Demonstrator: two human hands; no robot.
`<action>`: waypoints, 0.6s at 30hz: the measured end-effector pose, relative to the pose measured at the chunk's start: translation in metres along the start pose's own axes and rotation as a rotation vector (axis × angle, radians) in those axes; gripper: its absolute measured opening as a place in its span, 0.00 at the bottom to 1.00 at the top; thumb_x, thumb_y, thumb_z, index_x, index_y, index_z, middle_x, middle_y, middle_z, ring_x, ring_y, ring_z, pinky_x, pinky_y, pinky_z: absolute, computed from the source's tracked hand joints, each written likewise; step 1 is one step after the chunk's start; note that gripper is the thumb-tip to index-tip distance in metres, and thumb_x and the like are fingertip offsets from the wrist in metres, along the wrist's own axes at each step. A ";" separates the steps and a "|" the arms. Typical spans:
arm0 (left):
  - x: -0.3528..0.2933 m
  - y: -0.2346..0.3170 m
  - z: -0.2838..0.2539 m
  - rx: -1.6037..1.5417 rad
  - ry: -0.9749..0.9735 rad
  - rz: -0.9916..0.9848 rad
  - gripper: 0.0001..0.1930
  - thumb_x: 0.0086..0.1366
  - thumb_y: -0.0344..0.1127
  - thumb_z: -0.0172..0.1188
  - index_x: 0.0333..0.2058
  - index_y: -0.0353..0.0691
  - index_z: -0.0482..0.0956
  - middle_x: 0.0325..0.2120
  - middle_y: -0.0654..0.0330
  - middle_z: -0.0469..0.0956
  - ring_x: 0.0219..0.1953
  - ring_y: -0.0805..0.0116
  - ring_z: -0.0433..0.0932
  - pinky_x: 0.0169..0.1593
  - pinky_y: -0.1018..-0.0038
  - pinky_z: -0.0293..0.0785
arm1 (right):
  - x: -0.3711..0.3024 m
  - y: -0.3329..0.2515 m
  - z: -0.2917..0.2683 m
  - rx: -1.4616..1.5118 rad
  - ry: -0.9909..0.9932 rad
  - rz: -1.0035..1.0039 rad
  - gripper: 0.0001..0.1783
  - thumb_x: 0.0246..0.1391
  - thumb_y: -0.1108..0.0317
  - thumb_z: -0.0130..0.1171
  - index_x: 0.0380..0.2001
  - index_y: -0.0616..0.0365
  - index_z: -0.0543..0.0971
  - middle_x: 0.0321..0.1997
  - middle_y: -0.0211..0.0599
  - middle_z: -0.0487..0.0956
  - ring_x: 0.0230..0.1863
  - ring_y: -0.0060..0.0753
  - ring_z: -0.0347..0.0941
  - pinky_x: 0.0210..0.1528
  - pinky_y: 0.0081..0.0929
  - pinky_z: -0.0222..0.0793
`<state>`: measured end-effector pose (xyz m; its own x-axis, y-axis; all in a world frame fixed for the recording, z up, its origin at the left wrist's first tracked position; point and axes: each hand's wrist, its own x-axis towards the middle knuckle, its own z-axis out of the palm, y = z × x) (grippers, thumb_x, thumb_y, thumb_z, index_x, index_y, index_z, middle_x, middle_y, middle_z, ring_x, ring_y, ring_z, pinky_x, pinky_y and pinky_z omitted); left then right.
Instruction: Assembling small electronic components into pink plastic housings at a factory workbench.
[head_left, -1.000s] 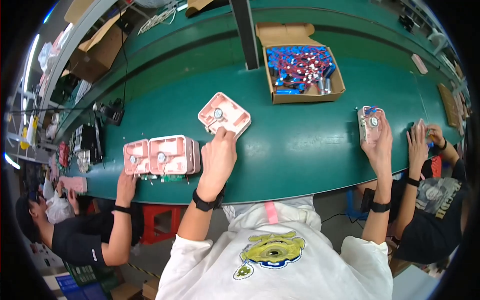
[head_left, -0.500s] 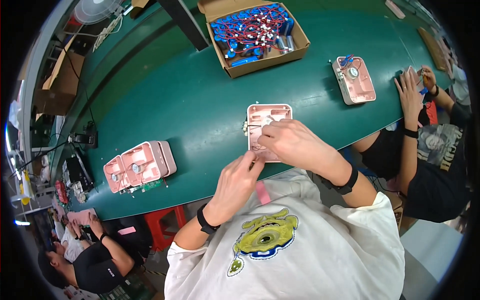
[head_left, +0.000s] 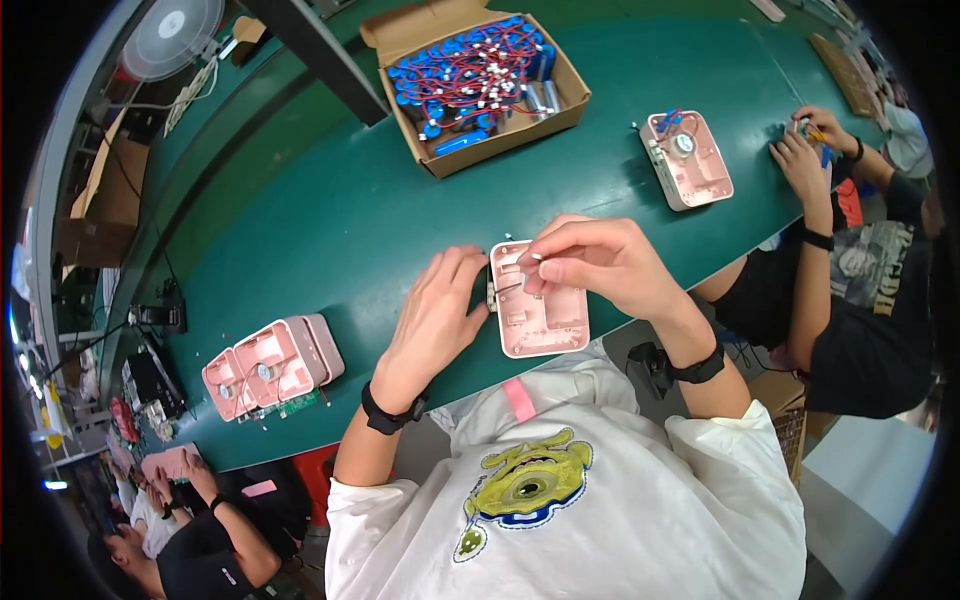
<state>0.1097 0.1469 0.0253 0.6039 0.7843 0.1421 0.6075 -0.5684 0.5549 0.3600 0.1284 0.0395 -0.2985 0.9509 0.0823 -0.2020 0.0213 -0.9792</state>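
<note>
In front of me on the green table lies a pink plastic housing (head_left: 545, 335), open side up, with moulded ribs and compartments. Above its upper part, thumb and forefinger of my right hand (head_left: 610, 265) pinch a small white connector (head_left: 537, 258), with thin wire near it. My left hand (head_left: 432, 315) rests at the housing's left side, its thumb apart from its extended fingers. Between them a small circuit board (head_left: 491, 290) shows at the housing's left wall. My right hand hides part of the housing's inside.
A cardboard box (head_left: 500, 150) of blue wired batteries stands at the back. Another pink housing (head_left: 708, 180) lies right, more pink housings (head_left: 280, 355) left. A co-worker's hands (head_left: 805, 165) work at far right; another person (head_left: 215, 540) sits lower left.
My right hand has risen off the housing's inside and now holds the white connector up. My left hand has moved from the housing's near edge to its left side.
</note>
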 end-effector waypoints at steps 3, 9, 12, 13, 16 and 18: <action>0.010 0.002 0.005 0.032 -0.010 0.027 0.21 0.56 0.26 0.71 0.49 0.35 0.80 0.52 0.52 0.78 0.53 0.49 0.78 0.56 0.58 0.77 | -0.002 0.000 -0.007 0.003 0.053 -0.051 0.08 0.67 0.80 0.60 0.45 0.71 0.85 0.42 0.44 0.84 0.37 0.30 0.84 0.40 0.26 0.82; 0.028 -0.006 0.008 -0.037 -0.023 0.122 0.16 0.61 0.28 0.68 0.48 0.36 0.80 0.47 0.53 0.82 0.48 0.49 0.81 0.51 0.58 0.78 | 0.001 0.002 -0.013 0.061 0.150 -0.039 0.09 0.70 0.75 0.58 0.44 0.71 0.83 0.40 0.43 0.84 0.32 0.27 0.83 0.33 0.22 0.79; 0.036 -0.005 0.009 -0.066 -0.032 0.085 0.14 0.63 0.28 0.67 0.48 0.35 0.80 0.43 0.52 0.84 0.43 0.49 0.83 0.48 0.59 0.79 | 0.004 -0.003 -0.017 0.130 0.166 0.035 0.10 0.71 0.72 0.58 0.43 0.70 0.83 0.37 0.41 0.83 0.28 0.25 0.81 0.30 0.21 0.76; 0.039 -0.004 0.009 -0.071 -0.039 0.049 0.13 0.65 0.28 0.66 0.48 0.34 0.80 0.40 0.51 0.85 0.40 0.50 0.84 0.46 0.62 0.80 | 0.004 -0.004 -0.018 0.166 0.172 0.070 0.11 0.72 0.71 0.58 0.42 0.70 0.82 0.35 0.40 0.83 0.26 0.24 0.80 0.29 0.20 0.75; 0.044 -0.006 0.014 -0.114 -0.054 -0.036 0.12 0.67 0.29 0.66 0.47 0.32 0.80 0.36 0.51 0.86 0.34 0.54 0.85 0.41 0.66 0.81 | 0.005 -0.001 -0.023 0.127 0.154 0.089 0.11 0.72 0.69 0.57 0.41 0.69 0.81 0.33 0.38 0.83 0.24 0.22 0.77 0.27 0.19 0.72; 0.046 -0.010 0.019 -0.184 -0.062 -0.130 0.12 0.69 0.30 0.65 0.47 0.31 0.80 0.33 0.52 0.86 0.29 0.62 0.84 0.35 0.70 0.79 | 0.006 0.002 -0.023 0.108 0.147 0.102 0.11 0.72 0.68 0.57 0.41 0.68 0.81 0.32 0.37 0.83 0.22 0.21 0.76 0.26 0.19 0.70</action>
<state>0.1410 0.1844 0.0110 0.5609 0.8278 0.0120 0.5811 -0.4039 0.7065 0.3795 0.1409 0.0336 -0.1848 0.9814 -0.0524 -0.2786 -0.1034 -0.9548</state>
